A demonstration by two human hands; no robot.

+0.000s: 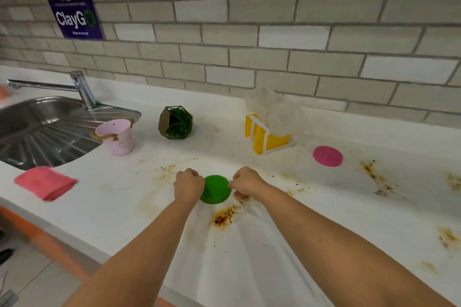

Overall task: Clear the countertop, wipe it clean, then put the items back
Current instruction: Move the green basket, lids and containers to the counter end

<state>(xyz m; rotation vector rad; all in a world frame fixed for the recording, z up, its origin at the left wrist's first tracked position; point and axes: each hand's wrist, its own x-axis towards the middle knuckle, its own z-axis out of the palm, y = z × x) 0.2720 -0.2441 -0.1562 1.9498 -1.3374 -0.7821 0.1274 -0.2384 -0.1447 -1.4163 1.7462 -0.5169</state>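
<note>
A green round disc (pixel 215 189) lies on the stained white countertop (pixel 124 197), right between my two hands. My left hand (pixel 188 185) is curled at the disc's left edge and my right hand (pixel 247 183) at its right edge. Each hand pinches the top edge of a thin translucent plastic sheet (pixel 224 257), which fans down toward the counter's front edge. Whether the fingers also grip the disc is hidden. A pink round disc (pixel 327 156) lies farther right. A folded pink cloth (pixel 46 183) sits at the left, near the sink.
A steel sink (pixel 37 127) with a faucet (pixel 82 87) is at the far left. Beside it stand a pink bucket (pixel 118 136) and a small green plant (pixel 175 122). A yellow holder (pixel 264 136) with clear plastic (pixel 274 104) behind it stands at the back. Brown stains (pixel 224 217) mark the counter.
</note>
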